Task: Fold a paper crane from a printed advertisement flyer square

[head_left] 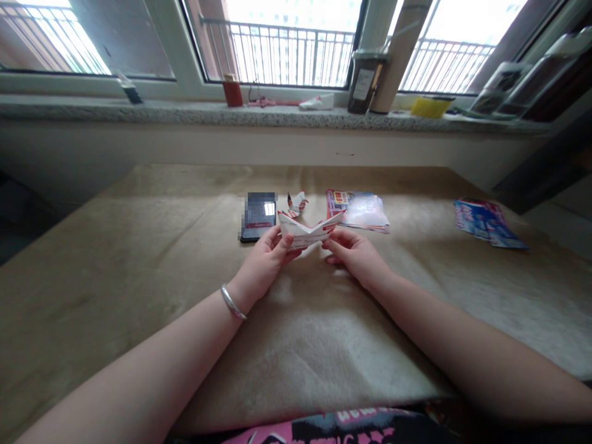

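Between my two hands is a folded sheet of printed paper (308,235), white with red marks, its top edge dipping in a V with a pointed corner at either side. My left hand (267,256) grips its left end, thumb in front and fingers behind. At the lower right end, my right hand (354,253) pinches the paper between thumb and fingers. Just behind the paper stands a small folded paper figure (297,203) in white, red and dark print. To its left lies a dark phone or tablet (259,216), partly blurred out.
A stack of colourful leaflets (363,211) lies behind my right hand. More blue and red leaflets (488,223) are fanned out at the table's right. Beyond the table (139,259), a stone windowsill (185,115) holds a red container (232,91), a dark lidded box (364,83) and a yellow item (431,107).
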`<state>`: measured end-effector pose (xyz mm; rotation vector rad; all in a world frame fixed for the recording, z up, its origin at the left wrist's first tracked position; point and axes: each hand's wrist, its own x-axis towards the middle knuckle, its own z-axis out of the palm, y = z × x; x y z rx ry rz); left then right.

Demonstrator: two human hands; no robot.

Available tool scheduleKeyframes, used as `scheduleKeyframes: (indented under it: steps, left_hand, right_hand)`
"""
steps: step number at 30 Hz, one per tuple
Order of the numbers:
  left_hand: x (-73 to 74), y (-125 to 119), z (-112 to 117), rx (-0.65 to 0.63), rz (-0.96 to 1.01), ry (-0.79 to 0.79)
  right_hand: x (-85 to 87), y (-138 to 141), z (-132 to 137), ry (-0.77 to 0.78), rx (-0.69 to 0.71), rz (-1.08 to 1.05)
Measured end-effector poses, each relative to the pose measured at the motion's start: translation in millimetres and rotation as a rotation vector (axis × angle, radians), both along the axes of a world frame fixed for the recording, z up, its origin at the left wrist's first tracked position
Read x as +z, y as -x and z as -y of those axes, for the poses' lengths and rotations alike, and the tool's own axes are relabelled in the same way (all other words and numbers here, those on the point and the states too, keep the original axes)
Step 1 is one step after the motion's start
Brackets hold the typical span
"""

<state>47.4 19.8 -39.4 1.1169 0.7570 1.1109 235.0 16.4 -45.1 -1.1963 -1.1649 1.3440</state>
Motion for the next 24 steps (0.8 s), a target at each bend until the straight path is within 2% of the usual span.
scheduleKeyframes:
  steps: [4,8,13,19,21,24]
  left_hand:
    - [0.6,-1,1,-0.007,0.038,0.005]
    - [2.9,-2,5,0.068,0.036,-0.080]
    - [2.7,2,3,0.120,-0.219,-0.165]
    - [3.2,10,0,0.410,-0.616,-0.431]
    - [4.8,10,1,0.431,-0.679,-0.501]
    - [6.1,11,1,0.414,-0.663,-0.518]
  right_hand:
    - [-3.4,-3,-3,-0.052,-0.033,0.059]
    - [-1.3,-3,-3,-0.065,-0.105,0.065]
    - [-1.3,-5,-6,-0.129,-0.132,0.093]
    - [-3.9,-9,-7,-0.234,-0.154,0.245]
    - [-3.6,-10,-7,-0.267,-0.150,0.295]
    - [-2.2,-10,-6,-0.292,-0.113,0.338]
